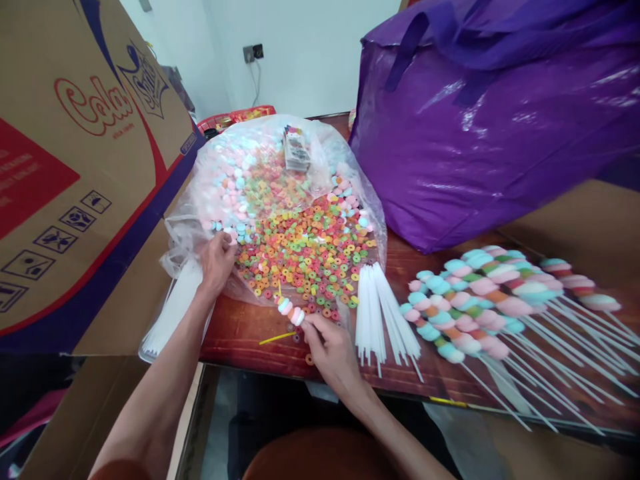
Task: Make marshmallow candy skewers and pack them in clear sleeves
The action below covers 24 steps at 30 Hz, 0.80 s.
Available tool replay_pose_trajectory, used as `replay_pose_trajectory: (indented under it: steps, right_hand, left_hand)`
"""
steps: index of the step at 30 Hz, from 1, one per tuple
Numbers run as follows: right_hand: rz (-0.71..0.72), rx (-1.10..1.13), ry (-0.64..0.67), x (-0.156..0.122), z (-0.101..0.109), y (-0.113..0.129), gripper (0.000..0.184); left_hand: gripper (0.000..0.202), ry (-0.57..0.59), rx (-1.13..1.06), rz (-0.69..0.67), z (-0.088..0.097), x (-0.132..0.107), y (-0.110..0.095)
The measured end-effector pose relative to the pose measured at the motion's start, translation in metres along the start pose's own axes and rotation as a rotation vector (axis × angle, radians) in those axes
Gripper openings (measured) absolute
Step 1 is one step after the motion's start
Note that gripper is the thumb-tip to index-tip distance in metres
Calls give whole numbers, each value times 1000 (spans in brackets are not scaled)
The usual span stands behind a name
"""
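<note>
My right hand (330,347) is closed around a thin stick (290,311) that carries a few pastel candy pieces and points up-left toward the candy pile. My left hand (217,260) reaches into a clear plastic sheet (200,193) heaped with colourful ring candies (310,247) and pastel marshmallow pieces (235,180); its fingers are curled among the candies at the pile's left edge, and what they pinch is hidden. A bundle of bare white sticks (383,310) lies just right of my right hand. Several finished candy skewers (480,300) lie in a row further right.
A large printed cardboard box (75,167) stands at the left. A big purple bag (500,120) fills the back right. More white sticks in a plastic sleeve (173,313) lie by the left forearm. A yellow stick (277,338) lies on the wooden table (250,340). A small packet (297,148) rests on the pile.
</note>
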State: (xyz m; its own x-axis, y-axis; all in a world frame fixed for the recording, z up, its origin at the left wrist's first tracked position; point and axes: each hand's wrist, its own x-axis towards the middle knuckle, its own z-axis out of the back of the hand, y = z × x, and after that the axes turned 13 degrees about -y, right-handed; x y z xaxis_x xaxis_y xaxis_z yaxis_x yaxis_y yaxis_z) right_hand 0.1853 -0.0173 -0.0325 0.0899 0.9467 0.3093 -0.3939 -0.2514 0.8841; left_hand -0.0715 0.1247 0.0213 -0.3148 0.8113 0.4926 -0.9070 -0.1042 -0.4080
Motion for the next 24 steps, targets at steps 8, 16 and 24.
replay_pose_trajectory:
  steps: [8, 16, 24]
  right_hand:
    - [-13, 54, -114, -2, 0, -3, 25]
    - [-41, 51, -98, 0, 0, 0, 26]
    - [-63, 61, -82, -1, 2, 0, 27]
  left_hand:
    - [7, 224, -369, -331, 1, -92, -26]
    - [8, 309, -341, -323, 15, -101, -33]
    - [20, 266, -548, 38, 8, -98, -33]
